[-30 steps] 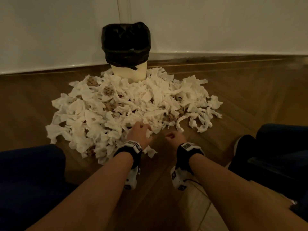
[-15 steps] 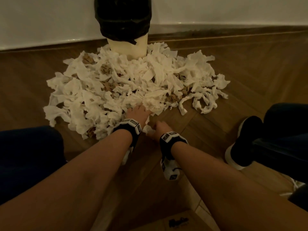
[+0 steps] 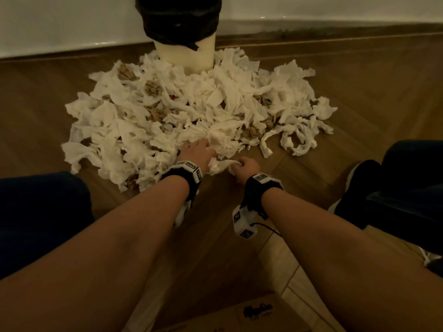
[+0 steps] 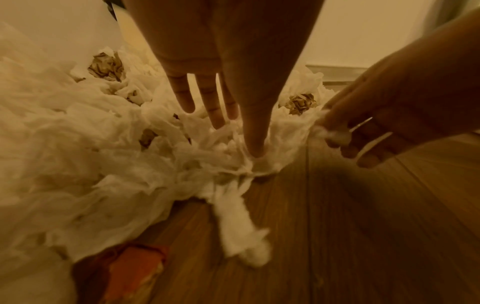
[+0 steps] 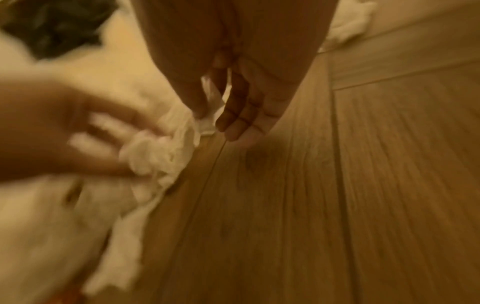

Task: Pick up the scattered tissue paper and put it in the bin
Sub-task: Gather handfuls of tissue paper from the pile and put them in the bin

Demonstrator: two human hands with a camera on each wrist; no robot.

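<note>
The tissue paper (image 3: 191, 111) lies in a big heap on the floor, right in front of the bin (image 3: 183, 44) w/ its black bag. Left hand (image 3: 197, 152) has fingers straight, pushing into the heap's near edge to scoop. Right hand (image 3: 247, 167) pinches a strip of tissue (image 3: 221, 165) beside it, prob. to gather a bunch.

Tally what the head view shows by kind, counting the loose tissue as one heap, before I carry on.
Bin: 1
Tissue heap: 1
Hands: 2 (left hand, right hand)
Shoe: 1
Cardboard box: 1
Total: 6
</note>
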